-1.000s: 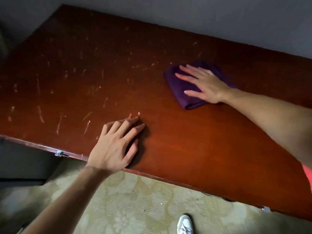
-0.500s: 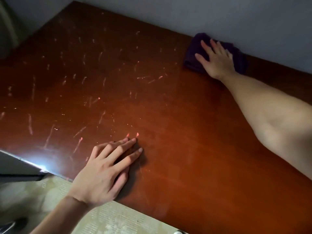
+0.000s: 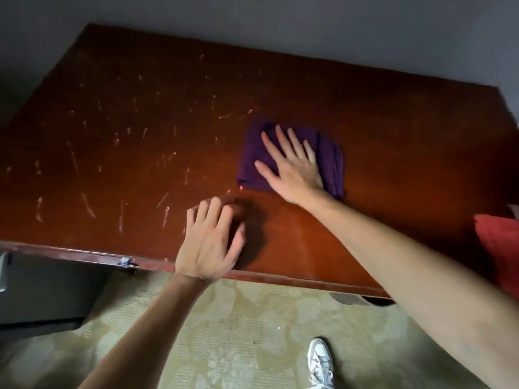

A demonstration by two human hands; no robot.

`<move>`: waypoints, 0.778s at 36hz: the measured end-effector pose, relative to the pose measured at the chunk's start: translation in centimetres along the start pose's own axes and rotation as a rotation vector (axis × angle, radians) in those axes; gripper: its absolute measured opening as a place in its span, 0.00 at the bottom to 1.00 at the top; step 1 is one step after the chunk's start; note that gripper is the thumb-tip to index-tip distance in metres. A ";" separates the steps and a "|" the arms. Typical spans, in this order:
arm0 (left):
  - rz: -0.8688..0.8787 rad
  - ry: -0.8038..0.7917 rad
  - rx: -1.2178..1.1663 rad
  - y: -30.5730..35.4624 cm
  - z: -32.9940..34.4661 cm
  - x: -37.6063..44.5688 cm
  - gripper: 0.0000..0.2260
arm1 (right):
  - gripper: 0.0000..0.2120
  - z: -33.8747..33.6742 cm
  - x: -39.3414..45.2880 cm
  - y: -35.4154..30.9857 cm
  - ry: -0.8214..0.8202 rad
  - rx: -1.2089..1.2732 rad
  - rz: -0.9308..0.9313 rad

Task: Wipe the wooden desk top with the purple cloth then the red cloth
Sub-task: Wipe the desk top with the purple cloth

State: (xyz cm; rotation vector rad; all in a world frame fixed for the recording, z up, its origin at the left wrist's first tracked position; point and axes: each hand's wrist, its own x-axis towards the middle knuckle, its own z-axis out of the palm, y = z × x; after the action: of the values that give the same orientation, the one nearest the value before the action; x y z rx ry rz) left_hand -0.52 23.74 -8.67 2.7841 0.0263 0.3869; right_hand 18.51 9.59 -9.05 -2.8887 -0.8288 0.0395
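- The right hand (image 3: 292, 167) lies flat on the purple cloth (image 3: 331, 164), just right of the middle of the frame; its fingers are straight and spread, the thumb splayed out to the left, the palm pressing the fabric down and gripping nothing.
- The purple cloth is folded into a rough square with soft, thick-looking edges, a ridge of folds showing along its right side; it lies flat on the wooden desk top (image 3: 393, 130).
- The left hand (image 3: 209, 242) rests on the desk near its front edge, lower centre of the frame, just below and left of the cloth and apart from it. Its fingers are loosely bent with the tips on the wood, holding nothing; the hand is a little blurred, so how far the palm is raised is hard to judge.
- The desk top is a broad, glossy, reddish-brown slab, darker towards the upper part of the frame. Pale scratches and scuff marks are scattered across its left half; the right half looks smoother.
- Its front edge is worn, with a chipped, pale patch at lower left.
- A red cloth (image 3: 500, 248) lies at the right border of the frame, cut off by it, on the desk.
- Below the desk is a pale, patterned carpet (image 3: 238, 332) with a ribbed texture, and a white sneaker (image 3: 320, 360) at the bottom of the frame.
- A plain grey wall (image 3: 280, 18) fills the top.
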 end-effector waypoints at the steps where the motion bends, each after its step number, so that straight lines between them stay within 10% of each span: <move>1: -0.002 0.043 -0.008 0.0 -0.2 -0.1 0.12 | 0.37 0.2 -1.9 -1.0 -0.003 0.006 -0.017; 12: -0.074 -0.002 0.108 -7.6 -4.1 -1.3 0.16 | 0.34 1.4 -13.0 -4.5 -0.003 -0.095 -0.392; 20: 0.013 -0.133 0.105 -10.7 -3.9 -0.6 0.20 | 0.34 -0.2 -4.4 -1.5 -0.147 -0.132 -0.793; 28: -0.036 -0.219 0.095 -10.7 -3.8 -0.5 0.21 | 0.33 -0.5 8.6 0.6 -0.106 -0.120 -0.715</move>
State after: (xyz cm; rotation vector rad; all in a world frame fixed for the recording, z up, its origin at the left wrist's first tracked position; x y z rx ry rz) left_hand -1.70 35.03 -8.78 2.8991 0.0445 0.0727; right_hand 26.19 13.60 -8.53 -2.5245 -1.8763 0.0693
